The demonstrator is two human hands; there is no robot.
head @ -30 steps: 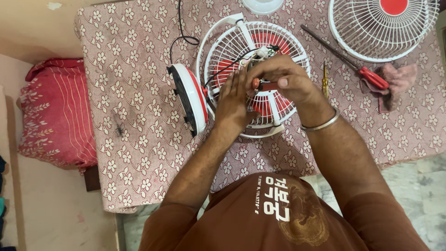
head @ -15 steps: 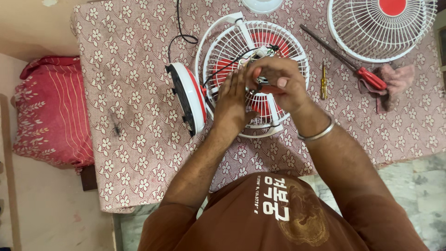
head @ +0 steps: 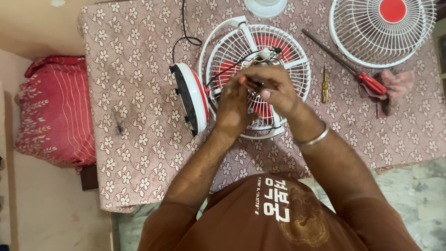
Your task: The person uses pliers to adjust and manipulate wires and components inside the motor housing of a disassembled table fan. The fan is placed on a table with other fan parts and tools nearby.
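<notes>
While our left hand (head: 234, 109) and right hand (head: 274, 88) pinched small wiring over the opened fan (head: 255, 60) mid-table, its front grille (head: 381, 30) lay off at the far right corner; reassembly seemed ahead.

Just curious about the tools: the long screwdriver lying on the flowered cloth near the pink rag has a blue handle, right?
Not quite. The head view shows the long screwdriver has a red handle, not blue. It does lie on the flowered cloth, its handle end by the pink rag.
</notes>
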